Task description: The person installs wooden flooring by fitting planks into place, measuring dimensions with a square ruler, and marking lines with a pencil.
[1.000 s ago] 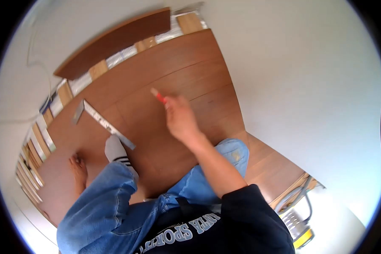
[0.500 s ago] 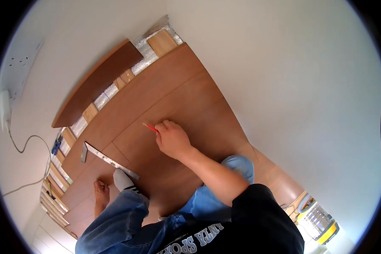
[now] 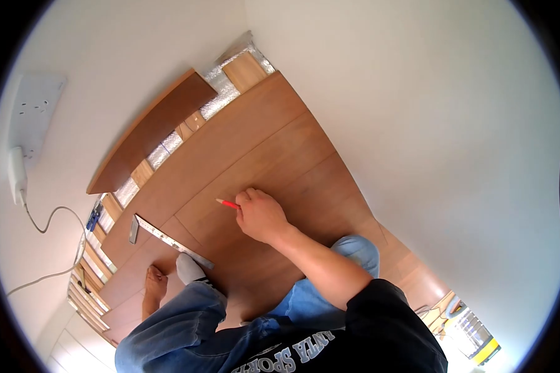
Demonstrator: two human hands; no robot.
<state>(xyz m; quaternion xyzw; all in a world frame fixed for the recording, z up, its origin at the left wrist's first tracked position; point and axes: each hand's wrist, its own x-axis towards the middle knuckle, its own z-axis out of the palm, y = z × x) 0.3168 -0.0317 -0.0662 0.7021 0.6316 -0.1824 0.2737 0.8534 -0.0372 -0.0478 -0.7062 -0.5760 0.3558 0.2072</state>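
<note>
A red pencil (image 3: 228, 203) is gripped in my right hand (image 3: 260, 214), its pale tip pointing left over the brown floor planks (image 3: 230, 155). My left hand (image 3: 156, 283) is closed, low beside my socked foot (image 3: 188, 267); anything inside its curled fingers is hidden. Between the hands, a metal try square (image 3: 171, 241) lies across the planks, its short thick stock at the upper left and its blade reaching toward my foot.
A loose brown board (image 3: 152, 133) leans along the left wall. Wooden battens (image 3: 245, 70) and silver foil show past the plank edge. Blue-handled pliers (image 3: 94, 219) lie there. A cable (image 3: 53, 210) hangs from a plug in the wall socket (image 3: 37, 112). A clear yellow-banded container (image 3: 476, 336) stands at lower right.
The view has shifted slightly, so the scene sits a little lower and further right. My right hand still holds the pencil above the planks. The try square stays in place.
</note>
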